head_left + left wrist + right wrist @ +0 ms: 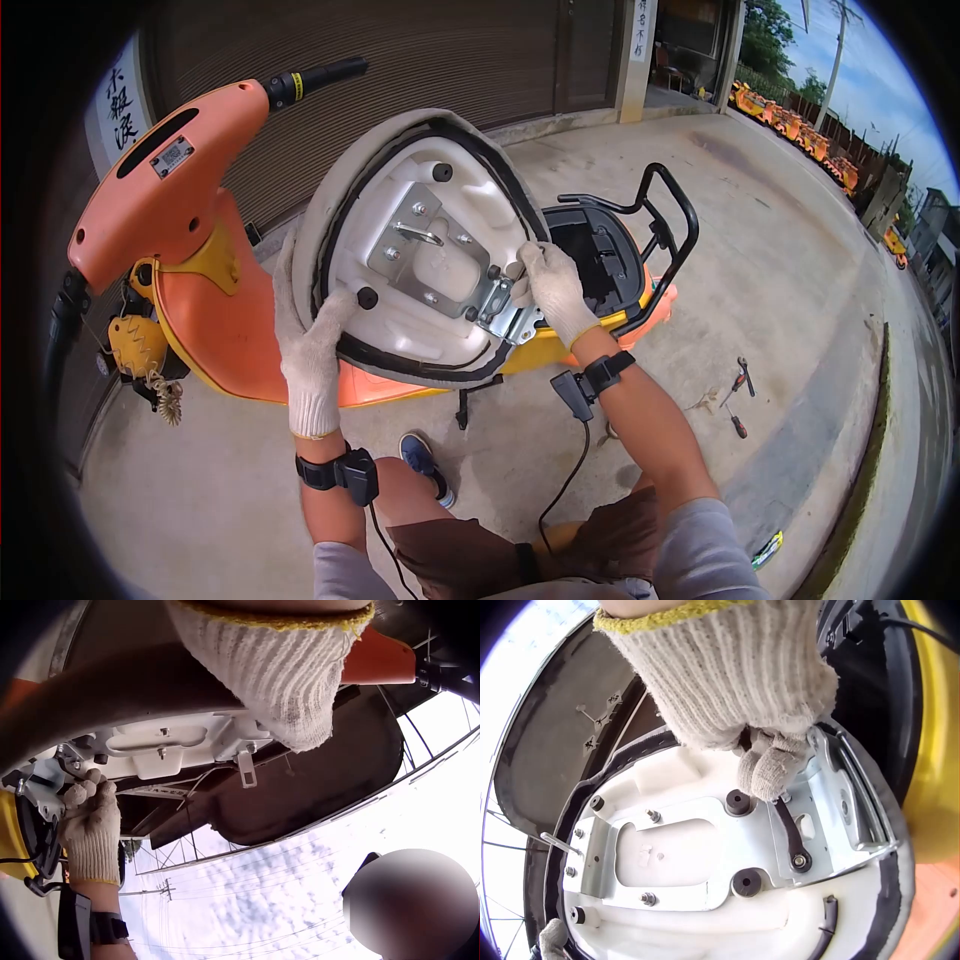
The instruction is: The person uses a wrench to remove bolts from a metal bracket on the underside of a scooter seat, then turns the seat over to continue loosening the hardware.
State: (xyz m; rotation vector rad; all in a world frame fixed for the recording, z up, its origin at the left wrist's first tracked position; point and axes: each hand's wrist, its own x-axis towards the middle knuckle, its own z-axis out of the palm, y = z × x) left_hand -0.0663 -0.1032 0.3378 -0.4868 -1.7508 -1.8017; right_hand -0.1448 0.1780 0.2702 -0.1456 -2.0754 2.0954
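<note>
A scooter seat is tipped up, its pale underside facing me. My gloved left hand grips its left edge, thumb on the underside beside a black rubber stop and fingers round the outer cover. At the metal hinge bracket is my gloved right hand. In the right wrist view that hand's curled fingers hold a small dark wrench, whose ring end sits round a nut on the bracket. Part of the wrench's handle is hidden by the glove.
The orange scooter body stands across in front, its handlebar at left. Behind the seat are an open black storage bin and a black rear rack. Hand tools lie on the concrete at right. A shutter closes the background.
</note>
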